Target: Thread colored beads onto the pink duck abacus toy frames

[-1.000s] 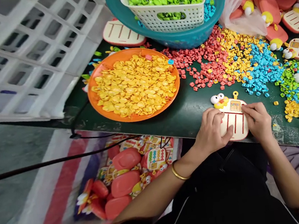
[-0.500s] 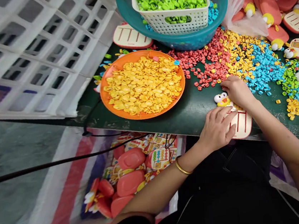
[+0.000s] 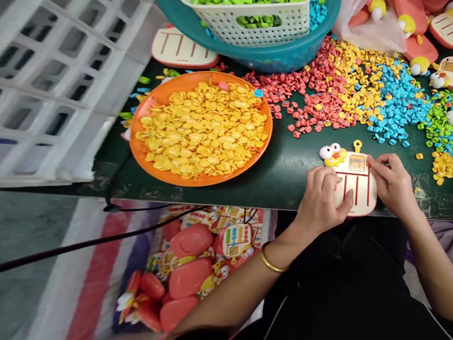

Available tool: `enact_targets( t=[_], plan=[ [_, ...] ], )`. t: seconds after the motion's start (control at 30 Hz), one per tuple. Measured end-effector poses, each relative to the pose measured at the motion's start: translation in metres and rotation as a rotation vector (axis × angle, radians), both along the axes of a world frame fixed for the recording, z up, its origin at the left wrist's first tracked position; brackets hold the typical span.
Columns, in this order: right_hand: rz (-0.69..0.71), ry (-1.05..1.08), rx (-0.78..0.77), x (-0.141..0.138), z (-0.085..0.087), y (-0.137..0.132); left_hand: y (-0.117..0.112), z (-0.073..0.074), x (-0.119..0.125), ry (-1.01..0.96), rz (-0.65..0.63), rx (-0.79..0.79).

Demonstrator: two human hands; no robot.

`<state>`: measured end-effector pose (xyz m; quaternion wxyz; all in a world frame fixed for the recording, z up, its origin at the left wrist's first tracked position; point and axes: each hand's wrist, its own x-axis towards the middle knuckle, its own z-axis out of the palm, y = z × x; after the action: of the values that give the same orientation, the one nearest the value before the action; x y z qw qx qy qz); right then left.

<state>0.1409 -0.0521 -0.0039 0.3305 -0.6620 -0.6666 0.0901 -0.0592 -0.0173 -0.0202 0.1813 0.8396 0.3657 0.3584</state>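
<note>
A cream toy board (image 3: pixel 355 191) with red slots and a small picture panel lies at the table's front edge. A yellow duck head with big white eyes (image 3: pixel 332 154) sits at its upper left, and a yellow ring piece (image 3: pixel 357 146) sticks out at its top. My left hand (image 3: pixel 323 196) grips the board's left side, fingers bent over it, thumb across the slots. On the right, my right hand (image 3: pixel 392 183) is closed, with thumb and fingertips pinched at the board's upper right edge. Whether a small bead is between those fingertips is hidden.
An orange plate (image 3: pixel 143 160) of yellow pieces stands left. Behind it are a teal basin (image 3: pixel 255 60) and a white basket (image 3: pixel 218 26) of green pieces. Red beads (image 3: pixel 321 107), blue beads (image 3: pixel 396 101) and other loose beads spread across the back. A white crate (image 3: pixel 66 95) leans left.
My right hand has come back from the board's top to its right edge, uncovering the panel and yellow ring piece. My left hand still holds the left side. The view has shifted slightly.
</note>
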Motion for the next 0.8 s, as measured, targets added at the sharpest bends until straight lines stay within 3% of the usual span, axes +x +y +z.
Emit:
enact_targets(
  t=[0.23, 0.5, 0.63, 0.8],
  plan=[
    [0.087, -0.054, -0.026, -0.007, 0.008, -0.006, -0.001, 0.003, -0.001, 0.036, -0.031, -0.059],
    [0.198, 0.241, -0.151, -0.001, 0.024, 0.029, 0.0, 0.002, 0.0, 0.034, 0.0, -0.098],
    [0.118, 0.213, -0.12, 0.006, 0.02, 0.009, -0.001, 0.003, 0.001, 0.029, 0.008, -0.104],
    [0.147, 0.106, -0.029, -0.018, 0.01, -0.009, 0.001, 0.003, 0.001, 0.04, -0.026, -0.11]
  ],
)
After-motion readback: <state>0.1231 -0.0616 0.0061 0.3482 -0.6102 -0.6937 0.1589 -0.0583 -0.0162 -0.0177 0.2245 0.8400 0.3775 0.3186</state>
